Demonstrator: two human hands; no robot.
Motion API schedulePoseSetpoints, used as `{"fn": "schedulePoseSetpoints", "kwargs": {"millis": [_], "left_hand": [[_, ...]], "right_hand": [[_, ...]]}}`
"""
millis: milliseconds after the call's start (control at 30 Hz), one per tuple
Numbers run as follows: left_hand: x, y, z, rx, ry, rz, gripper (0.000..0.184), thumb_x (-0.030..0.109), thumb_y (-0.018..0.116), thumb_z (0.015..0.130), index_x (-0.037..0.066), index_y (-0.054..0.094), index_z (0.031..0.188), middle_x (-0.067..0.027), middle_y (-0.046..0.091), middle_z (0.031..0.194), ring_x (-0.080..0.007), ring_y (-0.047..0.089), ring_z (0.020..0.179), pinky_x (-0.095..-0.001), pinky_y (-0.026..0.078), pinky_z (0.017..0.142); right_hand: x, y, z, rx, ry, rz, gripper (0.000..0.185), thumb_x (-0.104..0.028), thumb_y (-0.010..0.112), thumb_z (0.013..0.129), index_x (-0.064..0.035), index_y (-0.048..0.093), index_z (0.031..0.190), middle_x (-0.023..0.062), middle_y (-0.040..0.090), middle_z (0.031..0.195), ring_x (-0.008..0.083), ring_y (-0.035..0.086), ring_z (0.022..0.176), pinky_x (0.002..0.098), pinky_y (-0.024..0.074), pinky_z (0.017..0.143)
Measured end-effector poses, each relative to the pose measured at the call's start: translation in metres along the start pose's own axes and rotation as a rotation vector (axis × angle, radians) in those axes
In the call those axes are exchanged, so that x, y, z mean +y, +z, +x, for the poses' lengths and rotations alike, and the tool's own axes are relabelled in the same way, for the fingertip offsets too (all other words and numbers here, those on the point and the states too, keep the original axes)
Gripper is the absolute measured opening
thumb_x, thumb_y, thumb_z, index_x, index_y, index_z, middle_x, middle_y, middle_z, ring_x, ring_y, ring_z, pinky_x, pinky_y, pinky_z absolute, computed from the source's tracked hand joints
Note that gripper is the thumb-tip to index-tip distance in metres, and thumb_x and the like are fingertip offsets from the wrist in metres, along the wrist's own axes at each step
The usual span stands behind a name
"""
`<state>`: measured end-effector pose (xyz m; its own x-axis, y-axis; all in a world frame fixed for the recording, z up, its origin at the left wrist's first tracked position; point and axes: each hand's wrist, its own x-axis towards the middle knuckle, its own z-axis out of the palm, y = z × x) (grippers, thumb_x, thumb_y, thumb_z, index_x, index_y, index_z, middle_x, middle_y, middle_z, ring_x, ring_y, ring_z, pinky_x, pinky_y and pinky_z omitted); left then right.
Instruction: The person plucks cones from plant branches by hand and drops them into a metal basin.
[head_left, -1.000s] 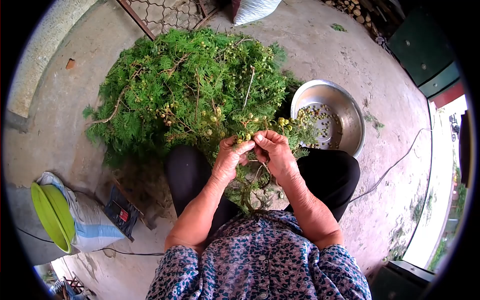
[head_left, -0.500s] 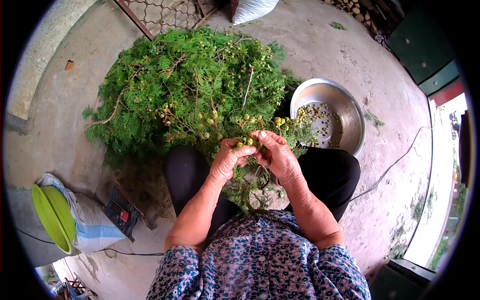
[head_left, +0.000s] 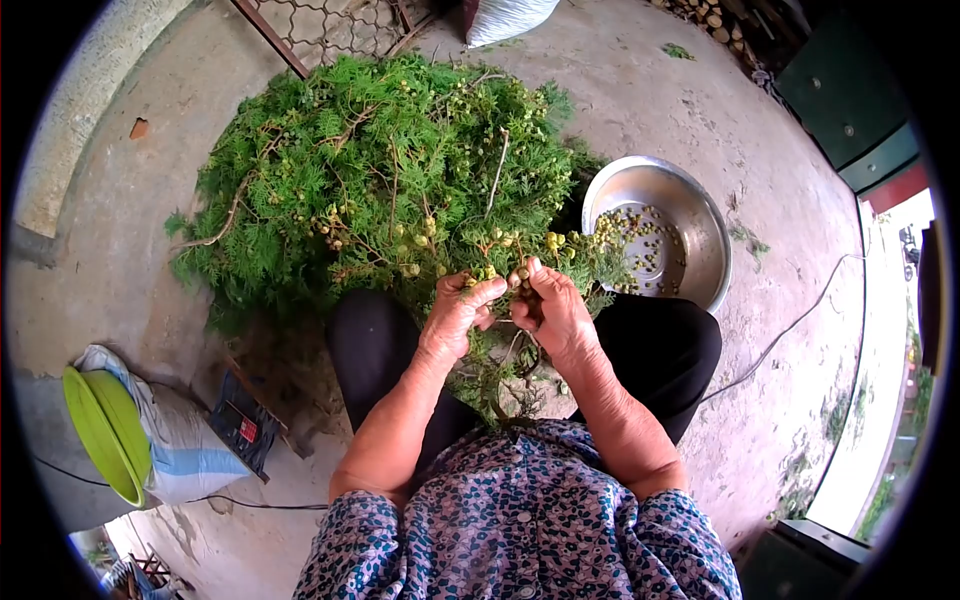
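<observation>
In the head view, a large pile of green conifer branches (head_left: pixel 370 170) lies before my knees, dotted with yellowish-green cones. My left hand (head_left: pixel 458 312) is closed on a conifer sprig whose cones (head_left: pixel 488 272) show above the thumb. Just beside it, my right hand (head_left: pixel 553 312) has its fingers bent round small cones (head_left: pixel 522 278), partly hidden by the fingertips. A small gap separates the two hands. To the right, a metal basin (head_left: pixel 712 235) holds many small cones scattered on its bottom, and cone-bearing twigs (head_left: pixel 600 245) reach over its near-left rim.
A lime-green tub (head_left: pixel 105 430) leans by a white and blue sack (head_left: pixel 195 455) at left. A metal grate (head_left: pixel 330 30) and white sack (head_left: pixel 505 20) lie beyond the pile. A cable (head_left: pixel 790 325) crosses the floor at right, near green cabinets (head_left: pixel 840 85).
My hands have moved slightly apart, the right one shifting a little to the right. The cones at the right fingertips show more clearly now. Pile and basin look the same.
</observation>
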<state>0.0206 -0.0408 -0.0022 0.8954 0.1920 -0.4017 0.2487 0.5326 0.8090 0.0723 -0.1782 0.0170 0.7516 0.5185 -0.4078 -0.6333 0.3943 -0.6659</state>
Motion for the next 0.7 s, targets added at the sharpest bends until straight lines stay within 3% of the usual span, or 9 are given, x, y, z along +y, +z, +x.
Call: {"fn": "schedulePoseSetpoints", "kwargs": {"millis": [133,333,400,467,567,600,667,700], "left_hand": [[0.005,0.004,-0.002,-0.062,0.010,0.009,0.011,0.016,0.070,0.074,0.008,0.064,0.076,0.0061,0.048,0.053,-0.0035,0.038,0.042,-0.0212,0.029,0.038],[0.000,-0.001,0.002,-0.122,0.084,0.298,0.013,0.017,0.069,0.076,0.007,0.064,0.081,0.0060,0.052,0.058,-0.0032,0.041,0.045,-0.0198,0.031,0.040],[-0.007,-0.002,0.005,-0.164,0.178,0.430,0.014,0.019,0.067,0.078,0.006,0.062,0.081,0.0064,0.049,0.057,-0.0030,0.039,0.045,-0.0199,0.031,0.041],[-0.004,0.001,0.003,-0.150,0.256,0.576,0.016,0.020,0.062,0.080,0.005,0.059,0.076,0.0070,0.045,0.054,-0.0025,0.038,0.046,-0.0209,0.029,0.042],[-0.002,0.001,0.002,-0.177,0.170,0.577,0.015,0.018,0.063,0.078,0.004,0.061,0.076,0.0063,0.046,0.054,-0.0032,0.038,0.044,-0.0208,0.028,0.041],[-0.003,0.001,0.002,-0.172,0.112,0.542,0.014,0.018,0.065,0.077,0.004,0.061,0.076,0.0059,0.046,0.054,-0.0035,0.038,0.044,-0.0207,0.028,0.041],[-0.003,0.000,0.001,-0.189,0.153,0.574,0.016,0.019,0.068,0.075,0.004,0.062,0.077,0.0052,0.048,0.054,-0.0045,0.039,0.044,-0.0205,0.029,0.041],[-0.001,-0.002,-0.001,-0.196,0.117,0.540,0.018,0.020,0.070,0.075,0.004,0.062,0.077,0.0049,0.049,0.055,-0.0046,0.039,0.044,-0.0204,0.030,0.042]], "right_hand": [[-0.004,0.003,-0.003,0.067,0.032,0.091,0.019,-0.024,0.060,0.084,-0.0057,0.057,0.082,0.0007,0.053,0.067,0.0109,0.048,0.050,0.0221,0.0341,0.041],[-0.006,-0.008,-0.001,0.001,-0.002,0.033,0.010,-0.012,0.060,0.082,-0.0055,0.059,0.089,0.0010,0.056,0.070,0.0085,0.049,0.053,0.0213,0.0360,0.043],[-0.009,-0.002,-0.005,-0.043,-0.138,-0.436,0.016,-0.011,0.061,0.081,-0.0025,0.059,0.095,0.0024,0.058,0.074,0.0086,0.052,0.059,0.0219,0.0405,0.049],[0.003,-0.007,0.002,-0.017,-0.437,-0.833,0.017,-0.009,0.064,0.078,0.0010,0.062,0.091,0.0064,0.060,0.074,0.0150,0.057,0.068,0.0264,0.0461,0.064],[0.001,-0.007,0.003,-0.040,-0.410,-0.869,0.013,-0.009,0.062,0.079,0.0016,0.061,0.086,0.0076,0.060,0.073,0.0136,0.057,0.065,0.0278,0.0458,0.062],[-0.002,-0.004,-0.001,-0.021,-0.214,-0.717,0.013,-0.010,0.060,0.081,0.0018,0.060,0.085,0.0071,0.059,0.074,0.0130,0.055,0.060,0.0262,0.0448,0.057],[-0.003,-0.007,-0.001,-0.050,-0.132,-0.629,0.012,-0.015,0.058,0.085,-0.0032,0.057,0.086,0.0007,0.051,0.065,0.0048,0.041,0.051,0.0193,0.0328,0.043],[-0.003,-0.011,0.000,-0.044,-0.138,-0.628,0.012,-0.015,0.058,0.085,-0.0032,0.057,0.086,0.0007,0.051,0.065,0.0048,0.041,0.051,0.0193,0.0328,0.043]]}}
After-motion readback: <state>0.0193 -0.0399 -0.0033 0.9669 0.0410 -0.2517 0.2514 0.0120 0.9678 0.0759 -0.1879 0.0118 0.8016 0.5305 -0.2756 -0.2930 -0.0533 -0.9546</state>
